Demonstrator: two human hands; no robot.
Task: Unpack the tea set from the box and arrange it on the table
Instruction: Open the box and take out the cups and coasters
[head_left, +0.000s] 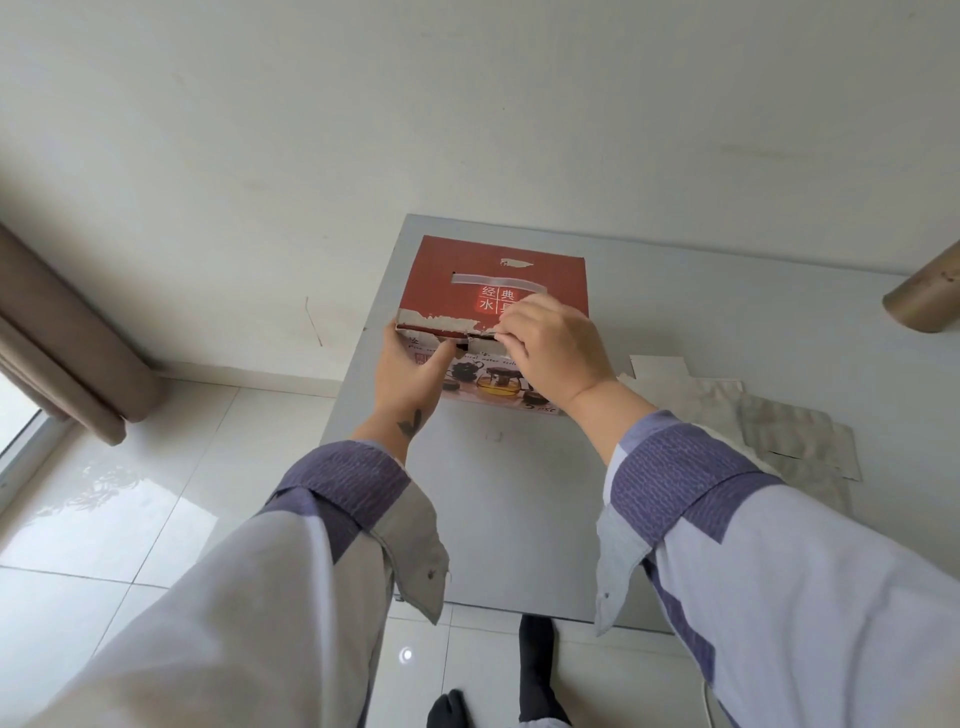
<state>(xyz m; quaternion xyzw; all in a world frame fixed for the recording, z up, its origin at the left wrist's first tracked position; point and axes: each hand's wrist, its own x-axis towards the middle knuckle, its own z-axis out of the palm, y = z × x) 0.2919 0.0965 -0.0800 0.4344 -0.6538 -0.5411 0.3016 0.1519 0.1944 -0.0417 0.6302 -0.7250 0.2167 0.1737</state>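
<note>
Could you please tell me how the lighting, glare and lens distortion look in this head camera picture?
Head view: soft, even daylight with faint shadows; bright glare patches on the glossy white floor tiles near the window; wide-angle bending at the edges stretches the sleeves and curves the brown curtain; the red cardboard tea-set box and both hands, left hand and right hand, stay fairly sharp.

Flat pale grey rectangular table stands on glossy white floor tiles. Directly on it: red printed cardboard box at far left corner; crumpled silvery foil sheets toward right; tan cardboard tube, far right edge.
</note>
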